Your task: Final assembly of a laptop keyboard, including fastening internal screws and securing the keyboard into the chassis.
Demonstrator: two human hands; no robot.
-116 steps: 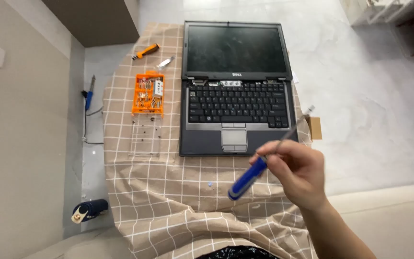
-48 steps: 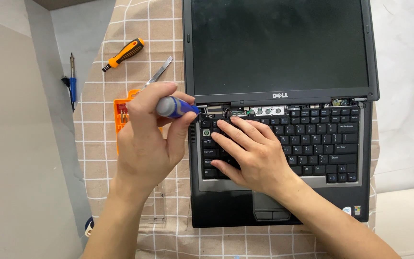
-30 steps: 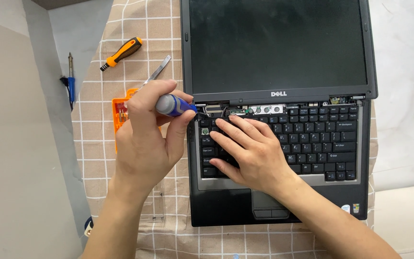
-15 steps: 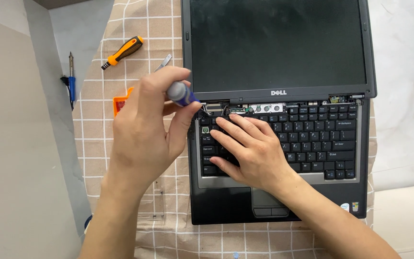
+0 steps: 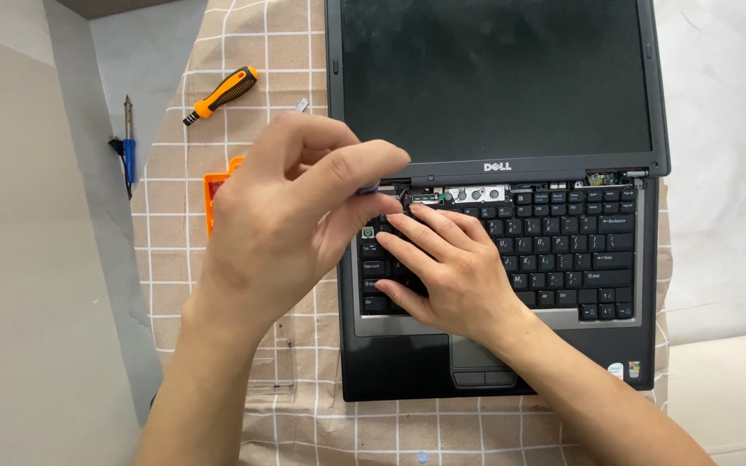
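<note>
Right hand: the right hand (image 5: 446,272) lies flat on the keyboard (image 5: 563,250), fingers spread and pressed down on the left keys, fingertips (image 5: 399,216) reaching the top row — it grips nothing.
Left hand: the left hand (image 5: 291,216) is curled, thumb and fingers pinched round the screwdriver (image 5: 366,188), of which only a sliver of blue-purple handle shows.
Change: half a second ago the round handle end stood clear above the fingers; now the hand has rolled over it and hides it — the look of a twist at the laptop's hinge strip.
Screw site: the open strip (image 5: 477,194) just above the keys, bare metal showing.
Laptop: black laptop (image 5: 494,86), lid up, screen dark, on a checked cloth (image 5: 252,52).
Beyond: orange bit case (image 5: 216,185) partly behind the left hand; orange-handled screwdriver (image 5: 222,95); soldering iron (image 5: 128,142) off the cloth.
</note>
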